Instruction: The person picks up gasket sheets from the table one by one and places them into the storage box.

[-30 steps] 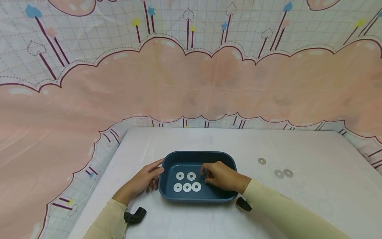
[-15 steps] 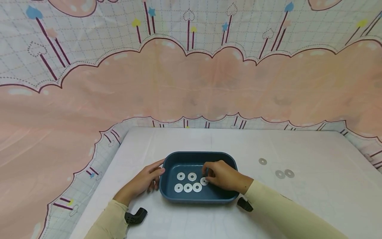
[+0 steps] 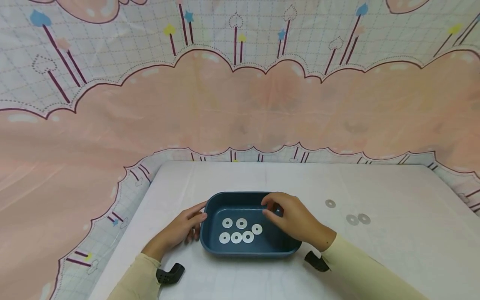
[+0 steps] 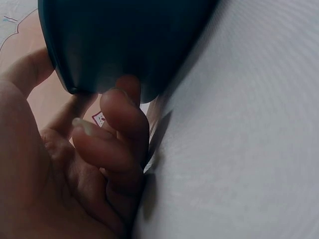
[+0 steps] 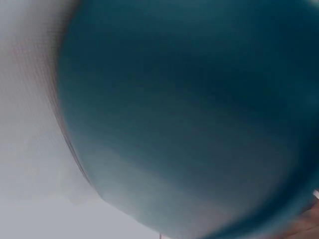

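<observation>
Sleeves of pale cream cloth reach in from the near edge of the worktop (image 3: 393,250), each wrist carrying a small black camera mount. The left hand (image 3: 179,230) lies against the left end of the dark blue plastic tray (image 3: 210,243), its thumb along the rim and its fingers (image 4: 119,119) curled under the outer wall, so it steadies the tray. Six flat steel washers (image 3: 240,231) lie inside on the tray floor, three in a near row and three in a row behind, the last of them at the right end. The right hand (image 3: 296,218) hangs over the right part of the tray, its fingers loosely bent with nothing visibly between them; it looks empty, though the fingertips are partly hidden from the head view. The right wrist view shows only blurred blue tray. I judge the step in hand to be gathering washers into the tray, with one just set down. Three loose washers (image 3: 352,219) lie towards the right side of the worktop, well apart from the tray, one nearer the far edge than the other pair. The next move likely calls for a reach to the right and a fingertip pinch, since such thin discs lie flush. No brand, label or writing can be read; the backdrop cloth (image 3: 240,104) shows only printed candles, hearts and stars.
</observation>
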Demonstrator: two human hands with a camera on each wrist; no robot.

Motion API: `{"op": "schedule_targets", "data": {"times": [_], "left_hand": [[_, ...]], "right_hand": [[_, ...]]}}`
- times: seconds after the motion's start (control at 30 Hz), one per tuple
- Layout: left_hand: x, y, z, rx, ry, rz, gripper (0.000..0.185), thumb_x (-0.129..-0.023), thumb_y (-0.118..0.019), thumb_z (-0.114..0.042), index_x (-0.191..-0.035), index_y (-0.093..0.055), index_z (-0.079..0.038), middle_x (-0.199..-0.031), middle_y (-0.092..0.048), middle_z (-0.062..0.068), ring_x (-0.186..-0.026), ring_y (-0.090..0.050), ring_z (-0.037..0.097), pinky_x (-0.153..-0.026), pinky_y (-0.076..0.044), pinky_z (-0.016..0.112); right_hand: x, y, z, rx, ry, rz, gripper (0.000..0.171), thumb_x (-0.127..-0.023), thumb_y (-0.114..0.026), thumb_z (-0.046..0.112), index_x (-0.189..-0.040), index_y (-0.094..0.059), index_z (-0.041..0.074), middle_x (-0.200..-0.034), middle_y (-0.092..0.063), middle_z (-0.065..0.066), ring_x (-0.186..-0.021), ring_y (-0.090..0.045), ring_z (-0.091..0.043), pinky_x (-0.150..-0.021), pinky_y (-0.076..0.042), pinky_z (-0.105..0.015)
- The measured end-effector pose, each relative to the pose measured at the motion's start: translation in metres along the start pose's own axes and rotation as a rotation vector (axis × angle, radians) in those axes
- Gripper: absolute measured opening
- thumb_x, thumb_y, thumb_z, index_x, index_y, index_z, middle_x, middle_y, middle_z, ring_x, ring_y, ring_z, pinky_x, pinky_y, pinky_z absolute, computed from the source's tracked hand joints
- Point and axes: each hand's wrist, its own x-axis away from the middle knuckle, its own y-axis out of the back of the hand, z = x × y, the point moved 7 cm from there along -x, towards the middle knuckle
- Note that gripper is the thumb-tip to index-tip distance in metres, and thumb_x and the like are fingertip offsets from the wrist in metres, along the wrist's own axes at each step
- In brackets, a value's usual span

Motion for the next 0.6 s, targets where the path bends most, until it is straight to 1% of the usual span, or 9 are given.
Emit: {"op": "schedule_targets", "data": {"times": [0.1, 0.17, 0.3, 0.43, 0.5, 0.6], "left_hand": [[0.0, 0.0, 0.0, -0.001, 0.003, 0.001, 0.056, -0.105, -0.047, -0.035, -0.156, -0.035, -0.016, -0.086, -0.058, 0.008, -0.063, -0.057, 0.019, -0.05, -0.047, 0.028], [0.0, 0.0, 0.001, -0.006, 0.006, 0.003, 0.056, -0.106, -0.047, -0.035, -0.156, -0.034, -0.016, -0.086, -0.058, 0.008, -0.063, -0.057, 0.019, -0.05, -0.047, 0.028], [0.001, 0.0, -0.001, -0.013, 0.005, 0.001, 0.056, -0.106, -0.046, -0.036, -0.156, -0.034, -0.015, -0.085, -0.058, 0.008, -0.063, -0.057, 0.019, -0.05, -0.046, 0.029], [0.002, 0.0, -0.001, -0.008, 0.013, -0.003, 0.056, -0.106, -0.047, -0.036, -0.157, -0.034, -0.015, -0.084, -0.058, 0.008, -0.063, -0.057, 0.019, -0.05, -0.046, 0.029], [0.002, 0.001, -0.001, -0.005, 0.017, -0.003, 0.057, -0.105, -0.047, -0.036, -0.157, -0.034, -0.016, -0.083, -0.058, 0.008, -0.063, -0.057, 0.019, -0.051, -0.046, 0.029], [0.003, 0.001, 0.0, -0.002, 0.017, -0.004, 0.057, -0.105, -0.047, -0.036, -0.157, -0.034, -0.016, -0.082, -0.058, 0.008, -0.063, -0.057, 0.02, -0.051, -0.046, 0.029]], "right_hand": [[0.007, 0.013, -0.002, -0.006, -0.002, -0.071, 0.02, -0.09, -0.075, 0.015, -0.109, -0.067, 0.015, -0.091, -0.064, 0.007, -0.08, -0.058, -0.008, -0.071, -0.056, -0.027], [0.011, 0.02, -0.003, -0.011, 0.002, -0.108, 0.02, -0.089, -0.075, 0.012, -0.108, -0.067, 0.014, -0.089, -0.062, 0.007, -0.079, -0.057, -0.008, -0.07, -0.055, -0.027], [0.019, 0.03, -0.008, -0.008, 0.007, -0.165, 0.02, -0.088, -0.076, 0.011, -0.106, -0.066, 0.012, -0.085, -0.059, 0.008, -0.077, -0.054, -0.006, -0.067, -0.052, -0.023], [0.024, 0.037, -0.016, -0.003, 0.008, -0.214, 0.019, -0.088, -0.076, 0.009, -0.105, -0.067, 0.009, -0.083, -0.059, 0.007, -0.077, -0.054, -0.005, -0.067, -0.051, -0.025], [0.026, 0.039, -0.021, 0.0, -0.005, -0.233, 0.018, -0.088, -0.076, 0.008, -0.104, -0.067, 0.008, -0.082, -0.059, 0.006, -0.078, -0.054, -0.006, -0.066, -0.051, -0.027], [0.03, 0.042, -0.03, 0.027, -0.049, -0.253, 0.016, -0.09, -0.074, 0.01, -0.104, -0.068, 0.008, -0.082, -0.059, 0.006, -0.078, -0.054, -0.007, -0.066, -0.05, -0.026]]}}
